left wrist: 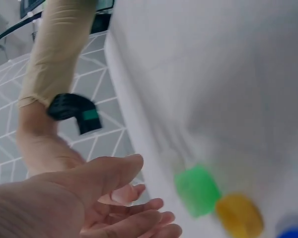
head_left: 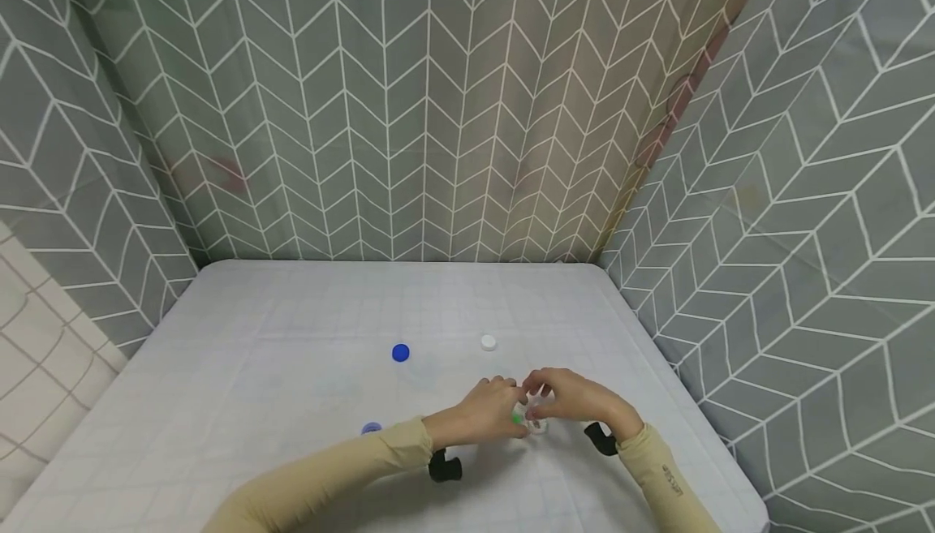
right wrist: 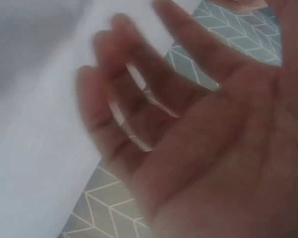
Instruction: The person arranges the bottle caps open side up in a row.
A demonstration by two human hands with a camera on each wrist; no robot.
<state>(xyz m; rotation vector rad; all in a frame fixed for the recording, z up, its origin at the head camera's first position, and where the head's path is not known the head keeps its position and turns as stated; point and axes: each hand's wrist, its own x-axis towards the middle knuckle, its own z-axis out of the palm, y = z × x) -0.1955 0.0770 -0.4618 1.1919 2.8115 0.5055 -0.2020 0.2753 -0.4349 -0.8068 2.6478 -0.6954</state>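
Note:
My left hand (head_left: 485, 415) and right hand (head_left: 577, 395) come together low over the right half of the table, fingers bent inward. A small patch of the green cap (head_left: 517, 418) shows between them, beside a pale, partly see-through round piece (head_left: 536, 427) under my right fingers. In the left wrist view, my left hand (left wrist: 114, 203) has nothing in its palm. Past its fingertips are the green cap (left wrist: 196, 191), a yellow cap (left wrist: 241, 215) and a blue cap (left wrist: 293, 233). The right wrist view shows my right hand (right wrist: 188, 124) with spread, slightly bent fingers and a bare palm.
On the white table (head_left: 292, 322) lie a dark blue cap (head_left: 400, 352) and a white cap (head_left: 488, 343) farther back. A lighter blue cap (head_left: 371, 427) sits by the left forearm. Patterned curtains (head_left: 409, 111) border the table's back and sides.

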